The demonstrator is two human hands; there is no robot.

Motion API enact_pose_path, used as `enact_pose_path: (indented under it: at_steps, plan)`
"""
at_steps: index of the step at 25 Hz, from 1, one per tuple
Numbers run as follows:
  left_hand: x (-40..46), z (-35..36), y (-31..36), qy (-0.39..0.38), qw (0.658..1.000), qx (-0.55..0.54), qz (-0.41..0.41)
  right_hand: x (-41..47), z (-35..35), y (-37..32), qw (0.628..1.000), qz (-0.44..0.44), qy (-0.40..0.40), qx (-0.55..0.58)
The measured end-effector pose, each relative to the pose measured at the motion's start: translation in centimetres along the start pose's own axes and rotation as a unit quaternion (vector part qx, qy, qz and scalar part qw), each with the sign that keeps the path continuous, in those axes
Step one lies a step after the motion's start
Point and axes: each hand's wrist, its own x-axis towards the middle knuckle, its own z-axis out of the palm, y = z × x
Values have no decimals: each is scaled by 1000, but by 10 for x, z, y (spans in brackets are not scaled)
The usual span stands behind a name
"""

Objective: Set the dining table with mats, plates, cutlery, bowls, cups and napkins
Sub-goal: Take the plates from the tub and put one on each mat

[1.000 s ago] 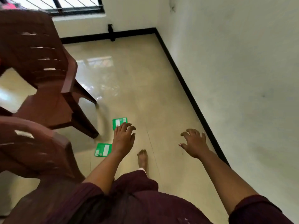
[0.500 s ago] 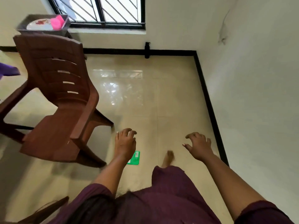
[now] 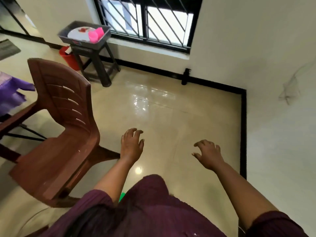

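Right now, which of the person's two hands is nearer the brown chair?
The left hand: it hangs just past the brown chair and its rear leg, while the right hand is out toward the white wall. Both are empty.

Domestic interior, dining room of a home. Evidence: glossy cream tiled floor [image 3: 171, 120] with black skirting; plain white walls; barred window [image 3: 147, 23] with dark frame. Furnishings: brown moulded plastic chair [image 3: 58, 130]; dark stool [image 3: 95, 64] beneath the window bearing a grey tray [image 3: 102, 41] with a white plate [image 3: 77, 34] and pink cups [image 3: 95, 35]; red bucket [image 3: 69, 58] beside the stool; purple cloth [image 3: 10, 94] at left edge.
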Motion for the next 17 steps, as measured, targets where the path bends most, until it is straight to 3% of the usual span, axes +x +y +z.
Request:
enact_pose_path:
  at_steps: [7,13,17]
  plan:
    - [147,23,11,45,996,10,-71,192,-93,-6,995,-64,59,43]
    - [333,14,28,-41,987,-8,-155,358,-192,-26,989,-138,19,-48]
    - [431,-4,26,-14,983,-34,-182,456,-244,-43,991,-130,32,-23]
